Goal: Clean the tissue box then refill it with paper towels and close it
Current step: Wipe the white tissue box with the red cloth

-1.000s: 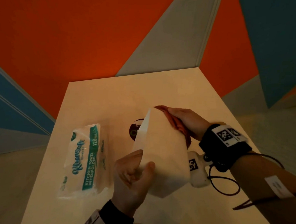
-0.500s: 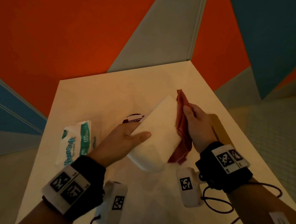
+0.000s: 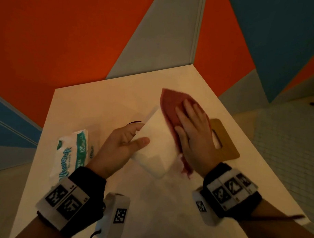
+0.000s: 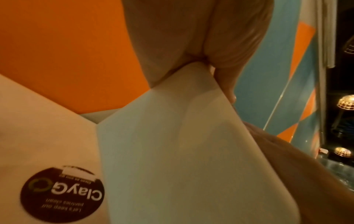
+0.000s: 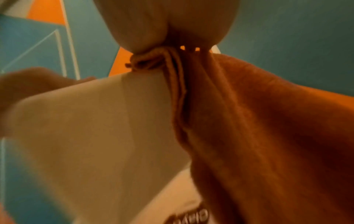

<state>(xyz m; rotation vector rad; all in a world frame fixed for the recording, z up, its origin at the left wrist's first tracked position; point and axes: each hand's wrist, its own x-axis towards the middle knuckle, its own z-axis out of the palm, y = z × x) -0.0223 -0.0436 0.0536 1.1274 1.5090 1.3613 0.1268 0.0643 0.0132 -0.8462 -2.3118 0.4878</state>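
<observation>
1. The tissue box (image 3: 154, 145), white and plain-sided, is held tilted above the middle of the counter (image 3: 102, 106), between both hands.
2. The left hand (image 3: 121, 146) grips the box's left side: thumb across the upper face, fingers curled behind it. The left wrist view shows a fingertip on the box edge.
3. The right hand (image 3: 192, 135) lies flat with fingers straight, pressing a red cloth (image 3: 171, 104) against the box's right face. The cloth extends beyond the fingertips and hangs below the palm.
4. A pack of paper towels (image 3: 70, 154), in white wrap with green print, lies on the counter to the left, partly hidden by the left forearm.
5. A tan lid (image 3: 222, 139) with a slot opening lies flat on the counter just right of the right hand.
6. A round dark sticker (image 4: 61, 192) marked "ClayGo" sits on the counter behind the box.
</observation>
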